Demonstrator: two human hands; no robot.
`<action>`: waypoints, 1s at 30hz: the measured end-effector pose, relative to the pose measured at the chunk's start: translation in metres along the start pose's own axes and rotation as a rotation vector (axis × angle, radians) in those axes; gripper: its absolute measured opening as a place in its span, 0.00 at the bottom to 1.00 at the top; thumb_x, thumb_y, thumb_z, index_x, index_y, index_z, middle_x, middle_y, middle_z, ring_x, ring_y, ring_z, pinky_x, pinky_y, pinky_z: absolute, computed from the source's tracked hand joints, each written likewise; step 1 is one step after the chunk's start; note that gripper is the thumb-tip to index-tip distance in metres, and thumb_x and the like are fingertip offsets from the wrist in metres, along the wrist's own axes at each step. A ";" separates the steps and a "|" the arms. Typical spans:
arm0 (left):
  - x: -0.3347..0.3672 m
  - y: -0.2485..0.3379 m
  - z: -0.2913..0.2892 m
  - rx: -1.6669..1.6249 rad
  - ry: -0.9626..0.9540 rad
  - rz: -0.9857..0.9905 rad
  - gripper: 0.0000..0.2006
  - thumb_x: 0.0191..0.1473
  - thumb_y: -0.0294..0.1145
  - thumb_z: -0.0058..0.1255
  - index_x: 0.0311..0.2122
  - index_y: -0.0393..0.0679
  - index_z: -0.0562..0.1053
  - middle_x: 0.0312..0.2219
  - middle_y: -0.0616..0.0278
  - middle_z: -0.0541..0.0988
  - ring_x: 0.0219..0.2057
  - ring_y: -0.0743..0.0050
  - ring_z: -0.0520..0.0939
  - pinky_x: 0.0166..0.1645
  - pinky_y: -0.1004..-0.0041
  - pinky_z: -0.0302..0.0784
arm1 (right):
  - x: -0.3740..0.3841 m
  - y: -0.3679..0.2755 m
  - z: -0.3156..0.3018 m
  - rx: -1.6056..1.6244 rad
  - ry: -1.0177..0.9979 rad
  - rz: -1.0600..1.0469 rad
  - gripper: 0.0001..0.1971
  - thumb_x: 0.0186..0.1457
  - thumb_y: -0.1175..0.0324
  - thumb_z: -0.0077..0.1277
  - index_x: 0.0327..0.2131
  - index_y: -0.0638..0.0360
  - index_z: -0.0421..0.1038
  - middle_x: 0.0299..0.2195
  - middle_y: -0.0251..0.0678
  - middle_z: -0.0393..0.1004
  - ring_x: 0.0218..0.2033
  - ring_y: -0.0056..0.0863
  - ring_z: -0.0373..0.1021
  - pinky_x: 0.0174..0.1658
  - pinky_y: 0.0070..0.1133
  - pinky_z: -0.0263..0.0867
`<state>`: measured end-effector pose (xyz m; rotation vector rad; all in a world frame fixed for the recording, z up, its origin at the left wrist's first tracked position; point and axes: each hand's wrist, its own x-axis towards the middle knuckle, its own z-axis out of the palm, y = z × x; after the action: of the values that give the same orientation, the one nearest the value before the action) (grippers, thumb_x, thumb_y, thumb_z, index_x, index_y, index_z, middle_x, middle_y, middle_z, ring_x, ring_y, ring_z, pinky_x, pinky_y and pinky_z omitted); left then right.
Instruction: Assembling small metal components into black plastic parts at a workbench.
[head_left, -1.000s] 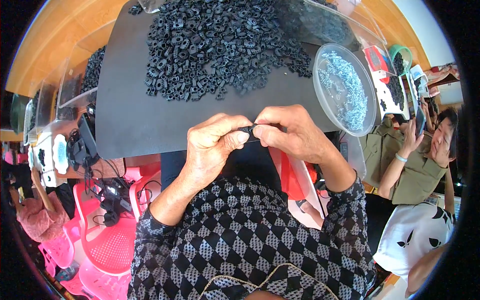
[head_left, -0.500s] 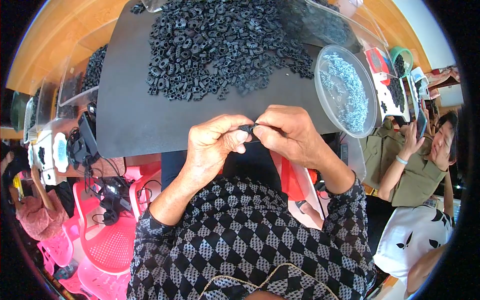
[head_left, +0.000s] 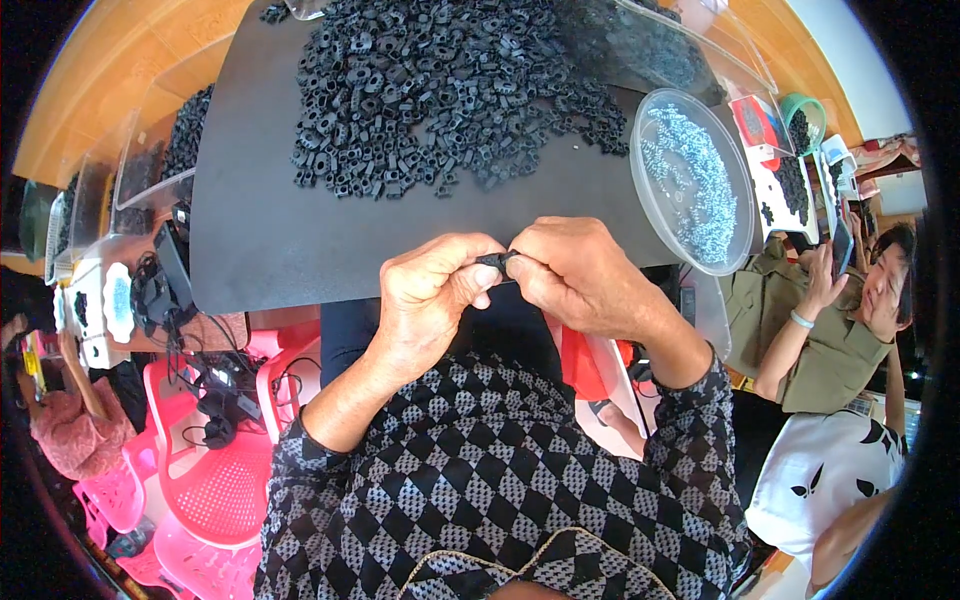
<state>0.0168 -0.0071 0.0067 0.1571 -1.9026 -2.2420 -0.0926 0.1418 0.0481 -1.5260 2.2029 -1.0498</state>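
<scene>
Overhead, from the head camera, I see both hands meeting just below the near edge of a black mat (head_left: 300, 240). My left hand (head_left: 430, 300) has thumb and forefinger pinched shut on a small black part (head_left: 497, 262). My right hand (head_left: 585, 275) closes on the same part from the other side, fingertips touching it and nearly touching the left ones. The part sits between the two hands, held in the air just off the mat's front edge, over my lap. It is too small to make out its shape.

Farther up the mat, a wide heap of black parts (head_left: 450, 90) covers most of the far half, well apart from the hands. To the right of the hands, a round clear dish (head_left: 690, 240) overlaps the mat's right edge; it holds small pale blue pieces (head_left: 695, 180).

Beside the mat on the left, clear bins (head_left: 140, 180) with more dark parts. Below them, pink plastic chairs (head_left: 215, 480). On the far right, another person in an olive shirt (head_left: 830, 340) sits with hands raised, well clear of mine. My sleeves (head_left: 480, 480) are a black-and-grey diamond pattern.
</scene>
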 end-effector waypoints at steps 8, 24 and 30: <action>-0.003 -0.001 0.000 0.231 0.022 0.115 0.06 0.49 0.19 0.52 0.35 0.34 0.74 0.22 0.62 0.75 0.17 0.81 0.72 0.22 0.80 0.68 | -0.007 0.003 0.014 -0.112 0.101 -0.161 0.08 0.45 0.75 0.50 0.21 0.60 0.60 0.16 0.40 0.63 0.19 0.41 0.63 0.22 0.34 0.58; -0.009 -0.002 0.001 0.312 0.035 0.198 0.06 0.46 0.18 0.52 0.32 0.35 0.74 0.17 0.62 0.72 0.13 0.79 0.71 0.18 0.78 0.65 | -0.013 -0.005 0.017 -0.259 0.063 -0.201 0.07 0.40 0.76 0.51 0.21 0.61 0.61 0.17 0.38 0.63 0.21 0.37 0.64 0.23 0.31 0.60; -0.009 0.002 -0.001 0.351 0.015 0.232 0.05 0.46 0.19 0.52 0.32 0.35 0.74 0.16 0.63 0.71 0.13 0.78 0.71 0.18 0.77 0.65 | -0.008 -0.008 0.010 -0.229 -0.079 -0.132 0.08 0.39 0.74 0.51 0.21 0.61 0.60 0.17 0.40 0.64 0.22 0.39 0.65 0.24 0.33 0.61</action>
<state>0.0259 -0.0060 0.0082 0.0023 -2.1659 -1.7455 -0.0777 0.1435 0.0450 -1.7978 2.2575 -0.7782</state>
